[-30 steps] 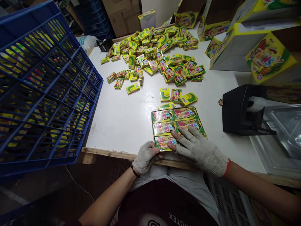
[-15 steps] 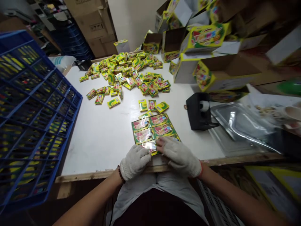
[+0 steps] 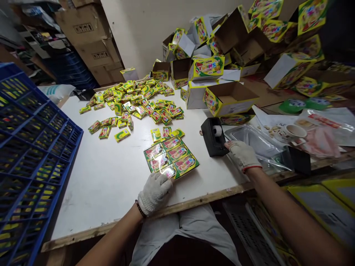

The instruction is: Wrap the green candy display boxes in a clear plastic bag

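My left hand [image 3: 155,193], in a white knit glove with bare fingertips, grips the near edge of a flat pack of small boxes [image 3: 181,162]. Its clear, shiny wrap covers several green and yellow boxes with fruit prints; the far edge touches loose boxes on the table. My right hand [image 3: 244,155], gloved alike, is at the front tip of a black tape dispenser [image 3: 212,142], its fingers closed together there. Whatever lies between those fingertips is too small to make out. A pale tape roll [image 3: 217,130] sits in the dispenser.
Loose small boxes [image 3: 138,96] are heaped across the white table [image 3: 102,181]. On the left stands a blue crate [image 3: 41,147]. Open cartons [image 3: 233,96] pile up at back right. Clear plastic trays [image 3: 257,140] and a cup [image 3: 294,133] lie right of the dispenser.
My right hand has left the wrapped pack and moved right to the tape dispenser's tip. My left hand remains at the pack's near edge, which now sits slightly turned. The view has shifted right.
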A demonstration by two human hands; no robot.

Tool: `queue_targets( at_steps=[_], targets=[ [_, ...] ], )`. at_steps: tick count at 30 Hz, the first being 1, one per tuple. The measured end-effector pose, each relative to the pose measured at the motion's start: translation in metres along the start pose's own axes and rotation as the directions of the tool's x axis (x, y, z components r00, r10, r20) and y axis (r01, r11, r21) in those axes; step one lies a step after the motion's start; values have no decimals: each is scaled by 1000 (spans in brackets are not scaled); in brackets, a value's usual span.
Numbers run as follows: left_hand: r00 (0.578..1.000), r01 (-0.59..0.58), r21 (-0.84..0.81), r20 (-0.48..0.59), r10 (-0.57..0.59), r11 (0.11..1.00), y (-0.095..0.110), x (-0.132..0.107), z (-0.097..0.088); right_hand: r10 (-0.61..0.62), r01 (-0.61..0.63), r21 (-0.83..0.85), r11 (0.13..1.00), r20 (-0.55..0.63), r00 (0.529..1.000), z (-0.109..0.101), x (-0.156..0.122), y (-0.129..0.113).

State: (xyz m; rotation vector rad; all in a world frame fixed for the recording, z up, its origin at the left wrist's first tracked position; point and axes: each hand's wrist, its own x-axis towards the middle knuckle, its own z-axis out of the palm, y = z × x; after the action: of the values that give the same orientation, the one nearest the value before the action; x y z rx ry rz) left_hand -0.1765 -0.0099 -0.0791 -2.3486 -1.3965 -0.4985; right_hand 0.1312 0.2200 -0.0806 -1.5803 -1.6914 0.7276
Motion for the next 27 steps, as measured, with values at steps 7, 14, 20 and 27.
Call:
queue_targets(
  at_steps=[7, 14, 20, 27],
  targets=[
    [993, 3, -53, -122, -9, 999, 5, 2, -2, 126, -104, 234, 967, -81, 989, -8, -64, 0],
    [997, 9, -94, -73, -16, 996, 3, 4, -4, 223, -209, 387, 898, 9, 975, 37, -61, 31],
    [1000, 17, -100, -15, -19, 995, 3, 0, -3, 145, -207, 392, 896, 182, 973, 42, -87, 9],
    [984, 142, -80, 119, -132, 987, 3, -9, 9, -161, -187, 477, 859, 598, 785, 67, -155, -77]
  ],
)
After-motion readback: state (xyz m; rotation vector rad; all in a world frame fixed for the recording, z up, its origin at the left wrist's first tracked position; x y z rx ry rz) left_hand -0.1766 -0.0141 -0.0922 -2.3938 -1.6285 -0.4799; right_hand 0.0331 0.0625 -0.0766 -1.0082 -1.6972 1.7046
